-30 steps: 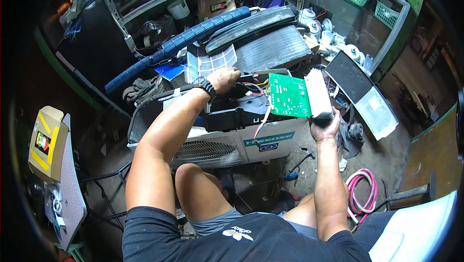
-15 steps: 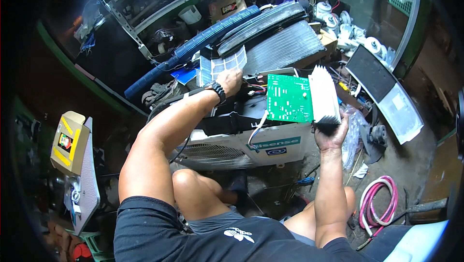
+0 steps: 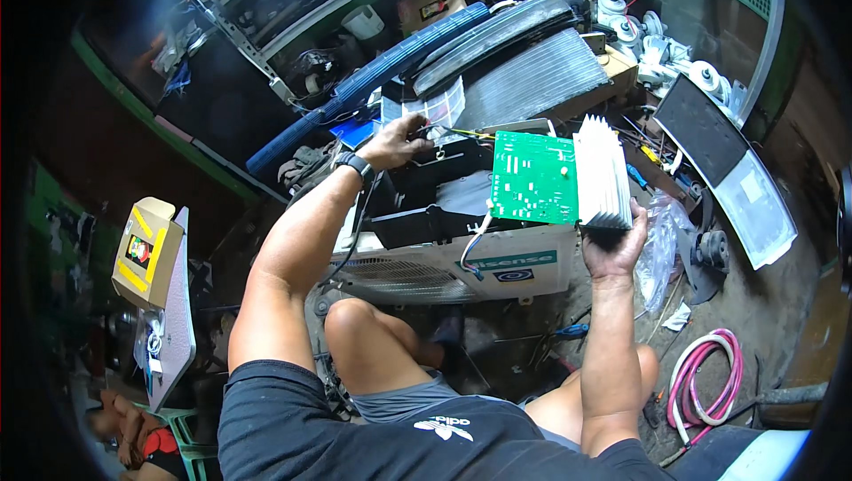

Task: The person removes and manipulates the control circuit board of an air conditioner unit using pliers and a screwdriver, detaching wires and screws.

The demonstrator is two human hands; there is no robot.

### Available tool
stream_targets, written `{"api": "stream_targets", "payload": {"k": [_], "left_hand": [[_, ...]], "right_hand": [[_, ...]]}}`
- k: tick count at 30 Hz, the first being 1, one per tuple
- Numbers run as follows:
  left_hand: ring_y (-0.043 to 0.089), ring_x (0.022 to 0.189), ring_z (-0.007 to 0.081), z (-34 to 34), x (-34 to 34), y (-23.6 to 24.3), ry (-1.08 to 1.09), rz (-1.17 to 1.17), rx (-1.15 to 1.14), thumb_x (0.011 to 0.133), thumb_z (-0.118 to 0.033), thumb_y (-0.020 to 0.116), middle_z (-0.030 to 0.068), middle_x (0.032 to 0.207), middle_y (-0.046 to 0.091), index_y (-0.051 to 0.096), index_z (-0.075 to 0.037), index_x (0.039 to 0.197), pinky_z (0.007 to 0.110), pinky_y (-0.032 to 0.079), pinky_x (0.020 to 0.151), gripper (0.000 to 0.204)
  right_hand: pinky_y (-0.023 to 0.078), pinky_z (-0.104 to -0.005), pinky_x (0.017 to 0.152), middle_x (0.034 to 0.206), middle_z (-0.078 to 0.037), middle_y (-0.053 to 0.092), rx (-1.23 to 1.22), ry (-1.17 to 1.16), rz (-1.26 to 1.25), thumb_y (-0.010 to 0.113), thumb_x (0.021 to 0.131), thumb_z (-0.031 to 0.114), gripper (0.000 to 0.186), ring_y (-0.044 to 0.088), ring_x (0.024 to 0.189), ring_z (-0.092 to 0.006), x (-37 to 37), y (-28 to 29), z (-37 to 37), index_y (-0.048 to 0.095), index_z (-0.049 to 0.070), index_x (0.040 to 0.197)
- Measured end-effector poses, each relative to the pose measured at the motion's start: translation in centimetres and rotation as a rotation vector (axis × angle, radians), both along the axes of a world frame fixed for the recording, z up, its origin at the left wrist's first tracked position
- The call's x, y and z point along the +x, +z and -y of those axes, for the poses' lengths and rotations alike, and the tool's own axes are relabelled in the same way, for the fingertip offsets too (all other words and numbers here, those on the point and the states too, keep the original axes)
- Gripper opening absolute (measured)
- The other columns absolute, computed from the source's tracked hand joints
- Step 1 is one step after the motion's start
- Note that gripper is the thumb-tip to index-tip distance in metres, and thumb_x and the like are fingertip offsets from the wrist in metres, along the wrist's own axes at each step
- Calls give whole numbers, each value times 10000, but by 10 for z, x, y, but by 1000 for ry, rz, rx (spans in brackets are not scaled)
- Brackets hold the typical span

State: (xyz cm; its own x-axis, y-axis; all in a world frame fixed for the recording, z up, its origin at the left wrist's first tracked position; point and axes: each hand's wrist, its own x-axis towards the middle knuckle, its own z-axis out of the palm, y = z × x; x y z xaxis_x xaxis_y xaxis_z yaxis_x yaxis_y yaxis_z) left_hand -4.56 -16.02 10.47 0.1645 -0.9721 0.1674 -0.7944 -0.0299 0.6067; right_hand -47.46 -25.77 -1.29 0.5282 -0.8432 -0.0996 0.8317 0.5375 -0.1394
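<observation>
My right hand (image 3: 617,248) grips a white finned heat sink (image 3: 605,175) from below. Fixed to its left side is a green circuit board (image 3: 535,177), tilted up toward me. My left hand (image 3: 398,142) is pinched on thin wires (image 3: 457,131) that run to the board's far edge. Below the board lies an opened air conditioner unit (image 3: 541,279) with a white front and a grille; its dark inside shows between my hands. A bundle of wires with a white plug (image 3: 479,240) hangs from the board's left edge, over the casing.
Behind the unit lie a blue ribbed roller (image 3: 399,51) and a finned coil panel (image 3: 532,73). White motor-like parts (image 3: 661,46) stand far right. A curved panel (image 3: 728,170), a plastic bag (image 3: 658,246) and a pink-white hose coil (image 3: 706,383) lie right. A cardboard box (image 3: 146,250) is left.
My left hand has moved left, drawing the wires out straighter from the board. The right hand still holds the heat sink. The view has shifted slightly, and a person now shows at lower left.
</observation>
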Motion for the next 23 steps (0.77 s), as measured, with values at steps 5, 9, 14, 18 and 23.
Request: {"api": "stream_targets", "payload": {"k": [5, 9, 14, 18, 23], "left_hand": [[664, 1131, 177, -6, 29, 1, -15, -33, 245, 1068, -230, 739, 83, 1208, 745, 657, 9, 1388, 334, 524, 1031, 407], [653, 1309, 353, 2, 16, 22, -123, 329, 584, 1040, -379, 744, 187, 1480, 664, 627, -34, 1494, 438, 489, 1150, 583], [685, 1213, 407, -16, 38, -10, -116, 453, 263, 1042, -265, 719, 239, 1318, 718, 688, -13, 1347, 470, 548, 1037, 396], [745, 1040, 383, -13, 26, -4, 125, 222, 181, 1037, -247, 744, 220, 1111, 781, 742, -31, 1235, 448, 573, 912, 293], [783, 1051, 343, -27, 44, -28, 115, 332, -63, 1029, -272, 755, 280, 1111, 780, 767, -64, 1284, 471, 588, 912, 328]], "right_hand": [[563, -467, 1008, 1291, -116, 747, -16, 2, -21, 585, 1025, 406, 517, 714, 1172, -284, 1, 2, -5, 668, 42, 1382], [578, -460, 983, 1279, -117, 750, -13, -55, -67, 589, 1025, 387, 497, 721, 1152, -282, -1, 7, -6, 673, 39, 1371], [575, -460, 982, 1289, -112, 746, 4, -49, -40, 600, 1012, 369, 490, 716, 1157, -282, 5, 4, -9, 674, 42, 1369], [565, -462, 989, 1295, -104, 743, -26, -71, -79, 599, 1007, 371, 483, 707, 1169, -284, 0, -2, -3, 679, 55, 1364], [555, -482, 1004, 1316, -110, 735, -6, -88, -110, 600, 1003, 391, 489, 692, 1200, -286, 5, 1, -8, 684, 66, 1358]]}}
